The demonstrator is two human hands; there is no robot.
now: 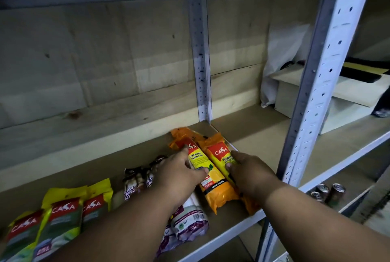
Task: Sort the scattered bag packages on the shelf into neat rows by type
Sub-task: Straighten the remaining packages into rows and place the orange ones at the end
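On the shelf (130, 150) in front of me, the bag packages run in groups: yellow-and-green packs (61, 215) at the far left, then dark drawstring-bag packs (137, 179), then white-and-purple rolls (190, 221) lying under my left forearm. At the right end, hard against the metal upright (202, 61), two orange packs lie side by side and touching, their long axes pointing from the back of the shelf toward its front edge, slanted a little to the right.

My left hand (179, 175) rests on the left orange pack (193, 154), fingers curled over its yellow label, thumb pressing from the near side. My right hand (251, 171) grips the right orange pack (219, 169) the same way, fingertips on its top face. Neither pack is lifted; both lie flat on the board.

Each hand already sits on its own pack, so I judge the next move to be a nudge along those long axes, squaring the pair parallel and flush with the shelf's front edge. The right pack's lower end overhangs that edge slightly and could slip off.
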